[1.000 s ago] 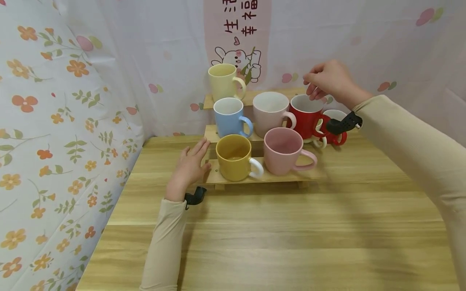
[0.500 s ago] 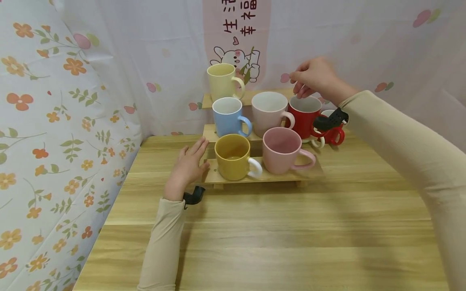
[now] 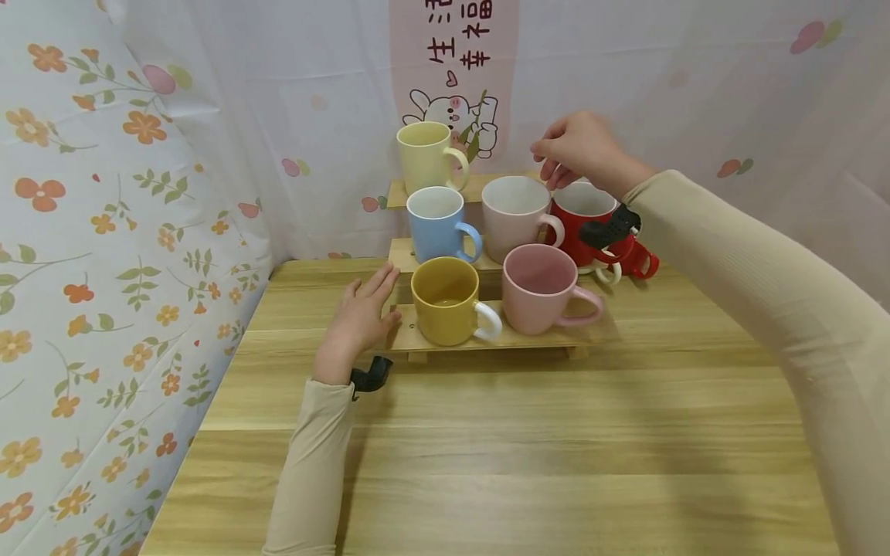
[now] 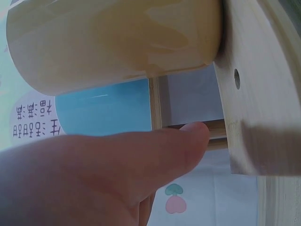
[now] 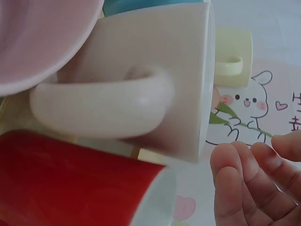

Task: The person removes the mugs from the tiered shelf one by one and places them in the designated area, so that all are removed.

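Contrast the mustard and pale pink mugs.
The mustard mug has a white handle; the pale pink mug, a pink one. The mustard mug is mustard inside; the pale pink mug, white. On the rack, the mustard mug stands lower than the pale pink mug. Both are upright.

"How is the pale pink mug (image 3: 513,226) sitting?"
"It's standing upright on the middle step of the wooden rack (image 3: 514,340), showing a white inside and pointing its handle (image 3: 558,230) toward four o'clock."
"And the rack?"
"It's resting on the table (image 3: 528,463), three steps climbing toward twelve."
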A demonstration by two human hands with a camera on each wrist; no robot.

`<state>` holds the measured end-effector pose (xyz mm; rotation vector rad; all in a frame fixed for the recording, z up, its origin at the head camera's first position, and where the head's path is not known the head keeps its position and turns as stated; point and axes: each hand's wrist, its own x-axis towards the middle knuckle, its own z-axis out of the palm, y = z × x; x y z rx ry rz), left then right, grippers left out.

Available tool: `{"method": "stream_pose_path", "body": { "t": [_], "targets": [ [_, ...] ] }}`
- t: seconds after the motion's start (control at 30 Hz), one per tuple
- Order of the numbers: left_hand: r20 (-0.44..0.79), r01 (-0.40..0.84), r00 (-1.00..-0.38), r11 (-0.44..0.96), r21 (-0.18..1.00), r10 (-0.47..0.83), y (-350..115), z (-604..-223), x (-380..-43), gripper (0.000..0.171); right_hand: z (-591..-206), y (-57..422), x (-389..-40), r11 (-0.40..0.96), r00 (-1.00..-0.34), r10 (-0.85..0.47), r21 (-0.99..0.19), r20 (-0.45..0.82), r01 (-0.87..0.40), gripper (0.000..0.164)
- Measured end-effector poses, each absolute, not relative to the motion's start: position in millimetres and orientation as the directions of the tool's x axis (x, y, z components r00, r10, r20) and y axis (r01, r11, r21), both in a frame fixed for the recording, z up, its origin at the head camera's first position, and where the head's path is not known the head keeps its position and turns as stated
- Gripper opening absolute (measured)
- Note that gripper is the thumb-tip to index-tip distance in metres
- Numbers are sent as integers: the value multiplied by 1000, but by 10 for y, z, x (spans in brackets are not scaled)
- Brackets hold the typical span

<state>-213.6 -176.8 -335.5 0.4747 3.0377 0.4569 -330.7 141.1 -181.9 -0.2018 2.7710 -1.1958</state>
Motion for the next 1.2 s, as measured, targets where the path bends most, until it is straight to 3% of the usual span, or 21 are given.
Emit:
{"method": "stream_pose_path", "body": {
  "t": [0.37,0.83,1.2],
  "targets": [
    [-20,267,-957,910,318,289,-1768,-3356,-2157,71,-1796,1272,-3341,634,-987,-149,-772,-63,-47,31],
    [-27,255,-960,908,333,280,-1779,-3346,-2142,71,-1789,1053,-3509,690,-985,-149,-723,-84,-42,33],
    [20,284,-956,905,316,292,-1783,-3365,-2130,71,-1808,869,-3582,706,-974,-203,-705,-102,-73,22]
  ]
}}
